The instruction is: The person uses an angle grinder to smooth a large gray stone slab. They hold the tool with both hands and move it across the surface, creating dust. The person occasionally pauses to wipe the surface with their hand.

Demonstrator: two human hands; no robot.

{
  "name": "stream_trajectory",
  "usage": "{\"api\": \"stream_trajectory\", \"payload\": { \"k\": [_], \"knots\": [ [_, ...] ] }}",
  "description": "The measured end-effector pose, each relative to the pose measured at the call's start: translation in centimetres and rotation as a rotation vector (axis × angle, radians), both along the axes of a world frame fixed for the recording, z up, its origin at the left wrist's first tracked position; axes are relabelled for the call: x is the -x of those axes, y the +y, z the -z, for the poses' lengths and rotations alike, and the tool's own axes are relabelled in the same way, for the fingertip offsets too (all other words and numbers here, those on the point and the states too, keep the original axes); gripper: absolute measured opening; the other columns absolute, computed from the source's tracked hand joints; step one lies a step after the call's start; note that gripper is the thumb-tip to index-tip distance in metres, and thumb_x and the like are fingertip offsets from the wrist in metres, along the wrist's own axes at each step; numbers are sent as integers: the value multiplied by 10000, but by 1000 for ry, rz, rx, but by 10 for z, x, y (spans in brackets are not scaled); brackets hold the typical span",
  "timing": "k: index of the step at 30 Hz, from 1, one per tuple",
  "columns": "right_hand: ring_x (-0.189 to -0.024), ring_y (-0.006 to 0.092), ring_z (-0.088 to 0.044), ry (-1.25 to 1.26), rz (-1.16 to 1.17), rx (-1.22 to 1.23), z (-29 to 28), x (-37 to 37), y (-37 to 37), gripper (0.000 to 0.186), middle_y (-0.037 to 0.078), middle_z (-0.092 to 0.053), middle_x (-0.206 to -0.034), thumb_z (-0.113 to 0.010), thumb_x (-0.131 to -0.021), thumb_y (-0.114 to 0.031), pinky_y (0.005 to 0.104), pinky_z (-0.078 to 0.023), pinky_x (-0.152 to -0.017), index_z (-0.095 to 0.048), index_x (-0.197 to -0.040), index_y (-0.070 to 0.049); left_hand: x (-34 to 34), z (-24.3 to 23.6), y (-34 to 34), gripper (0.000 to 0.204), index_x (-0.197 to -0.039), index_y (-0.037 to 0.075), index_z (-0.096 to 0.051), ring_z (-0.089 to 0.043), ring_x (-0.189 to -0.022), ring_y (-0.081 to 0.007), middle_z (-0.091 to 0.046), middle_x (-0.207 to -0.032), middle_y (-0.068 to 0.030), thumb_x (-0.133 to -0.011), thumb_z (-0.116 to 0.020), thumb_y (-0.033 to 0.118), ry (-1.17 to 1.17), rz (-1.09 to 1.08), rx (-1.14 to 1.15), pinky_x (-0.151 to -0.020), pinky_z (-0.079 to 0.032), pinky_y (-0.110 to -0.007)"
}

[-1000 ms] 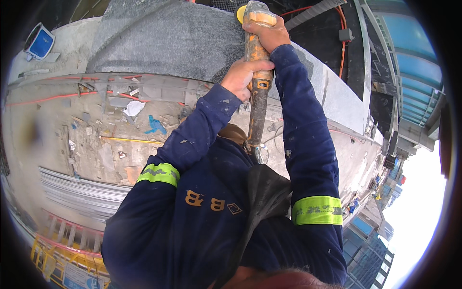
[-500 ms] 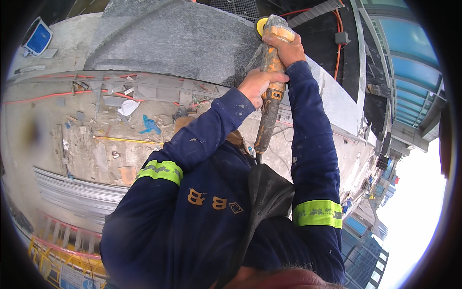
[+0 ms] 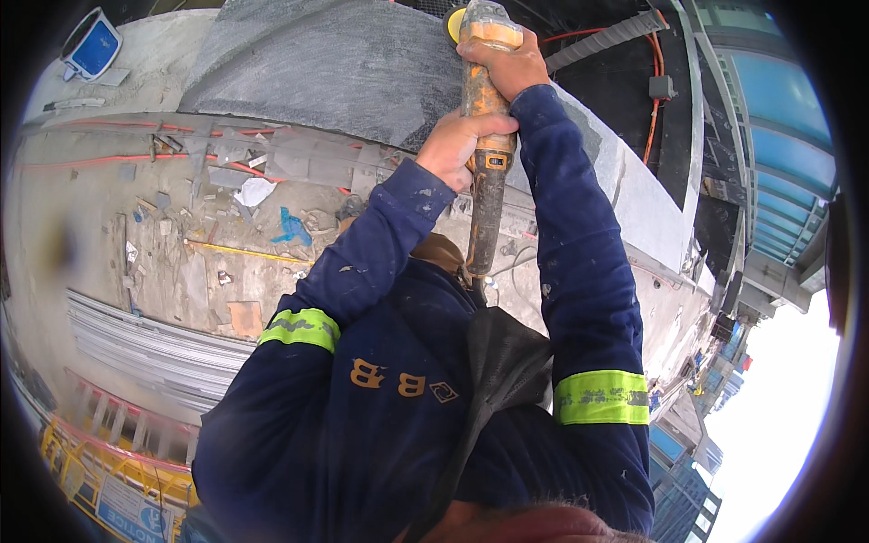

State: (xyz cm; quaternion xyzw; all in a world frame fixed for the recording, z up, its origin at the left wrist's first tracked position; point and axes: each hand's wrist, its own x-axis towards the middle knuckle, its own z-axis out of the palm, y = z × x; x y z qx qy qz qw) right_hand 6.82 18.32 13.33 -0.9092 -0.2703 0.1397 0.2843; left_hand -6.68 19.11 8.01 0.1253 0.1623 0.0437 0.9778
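Both my hands grip a dusty yellow and black angle grinder [image 3: 487, 181]. My right hand [image 3: 509, 65] is wrapped round its head end, at the top of the view. Lower on the body, my left hand [image 3: 455, 145] closes round it with the thumb laid across. A round yellow disc [image 3: 455, 25] shows at the left of the tool's head. Beneath and beside the head spreads a grey stone slab [image 3: 317, 77], with darker patches near the tool. Whether the disc touches the slab I cannot tell.
Below the slab, rubble lies with a blue scrap [image 3: 291, 226] and an orange cable [image 3: 100, 160]. Metal profiles [image 3: 149, 348] are stacked at left, above a yellow barrier [image 3: 77, 471]. A blue and white container [image 3: 92, 47] stands far left. A wrapped pipe [image 3: 606, 41] runs at upper right.
Both hands and the grinder have shifted left and slightly farther away. The surroundings sit a little farther right in the view. The grip looks the same.
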Motion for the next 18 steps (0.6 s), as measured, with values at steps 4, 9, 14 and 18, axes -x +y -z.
{"api": "stream_trajectory", "payload": {
  "k": [4,9,14,18],
  "knots": [
    [-1079,317,-653,27,-5,2,-2,4,4,1058,219,-642,-1181,-848,-610,-465,358,-504,-956,-365,-1397,51,1,0,2,318,-1110,-15,-591,-675,-791,-209,-660,-920,-92,-822,-719,25,6,-28,12,-690,-551,-356],
    [-1044,305,-666,21,84,-9,-10,-5,-24,1002,217,-653,-1143,-858,-613,-426,365,-521,-919,-397,-1360,55,-13,-5,-21,283,-1085,-3,-594,-667,-740,-205,-658,-895,-89,-834,-711,54,-7,38,12,-641,-549,-354],
    [-1002,307,-676,44,156,-46,-8,-14,-51,882,216,-660,-1099,-864,-628,-393,376,-533,-889,-451,-1275,43,-24,-5,-40,323,-1093,5,-590,-651,-779,-201,-642,-905,-76,-801,-728,12,2,99,59,-672,-527,-359],
    [-1034,312,-666,37,154,-21,-6,-13,-49,925,222,-650,-1131,-863,-622,-411,378,-523,-910,-438,-1304,47,-21,-3,-36,332,-1101,4,-585,-649,-771,-198,-641,-898,-74,-803,-730,24,13,91,40,-664,-526,-355]
  ]
}}
